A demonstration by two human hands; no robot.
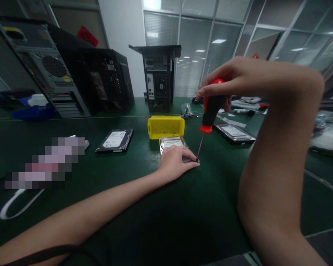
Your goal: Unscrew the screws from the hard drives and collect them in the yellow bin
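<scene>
My right hand [224, 87] is closed around the handle of a red and black screwdriver [211, 111]. The screwdriver stands nearly upright, its thin shaft slanting down to the near right corner of a hard drive [170, 142]. Over the near part of that drive lies my left hand [174, 161], gripping it, with thumb and forefinger at either side of the screwdriver's tip. The fingers hide much of the drive, and whether the tip sits in a screw is too small to tell. Right behind the drive is a yellow plastic bin [165, 127], its open side facing me.
Another hard drive [115, 140] lies to the left, and a third drive [234, 133] to the right. Computer towers [159, 77] stand along the back of the green table [183, 207]. A blurred-out item with a white cord [9, 210] rests at left. Loose parts and cables clutter the far right.
</scene>
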